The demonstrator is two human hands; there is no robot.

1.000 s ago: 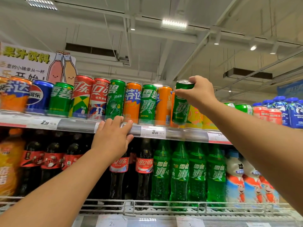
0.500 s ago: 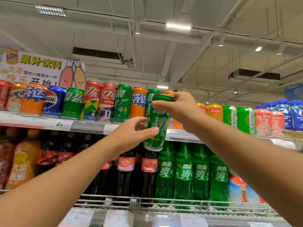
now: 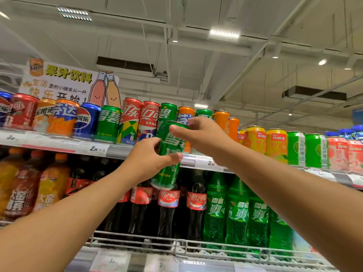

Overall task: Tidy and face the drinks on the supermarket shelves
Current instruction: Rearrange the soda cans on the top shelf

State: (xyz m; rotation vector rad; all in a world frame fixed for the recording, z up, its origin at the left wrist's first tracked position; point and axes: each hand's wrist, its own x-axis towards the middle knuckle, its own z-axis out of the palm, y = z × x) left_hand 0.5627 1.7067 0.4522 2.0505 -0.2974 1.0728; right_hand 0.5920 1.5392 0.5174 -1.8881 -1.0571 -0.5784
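A tall green Sprite can (image 3: 170,146) hangs in the air in front of the top shelf (image 3: 59,145), tilted slightly. My right hand (image 3: 200,134) grips its top rim. My left hand (image 3: 147,160) wraps around its middle from the left. Behind the can stands a row of upright cans: a short green Sprite can (image 3: 108,123), two red Coca-Cola cans (image 3: 140,120), a tall green can (image 3: 168,112) and orange Fanta cans (image 3: 222,120). My hands hide part of that row.
Yellow, green and pink cans (image 3: 294,148) fill the top shelf to the right. Below stand dark cola bottles (image 3: 168,209) and green Sprite bottles (image 3: 237,213) behind a wire rail (image 3: 196,248). Orange and brown bottles (image 3: 47,189) sit lower left. A juice sign (image 3: 64,83) stands above.
My right hand lifted the green can off the right part of the top shelf and carried it left and down. My left hand left the shelf edge and closed around the can.
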